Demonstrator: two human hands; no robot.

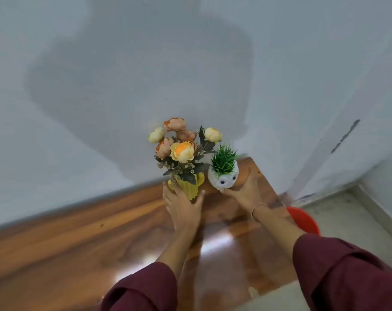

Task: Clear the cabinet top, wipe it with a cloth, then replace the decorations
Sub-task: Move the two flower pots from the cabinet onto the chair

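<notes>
Two maroon sleeves (347, 274); left hand (182, 207) grips yellow vase (190, 185), right hand (246, 194) grips owl pot (223, 179).

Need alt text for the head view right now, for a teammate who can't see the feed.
Two hands hold decorations near the back right corner of a wooden cabinet top: the left hand grips a yellow vase of artificial flowers, the right hand a white owl pot with a green plant. A red bucket sits on the floor.

Left hand (183, 208) curled; right hand (244, 194) cupped (sleeved).
</notes>
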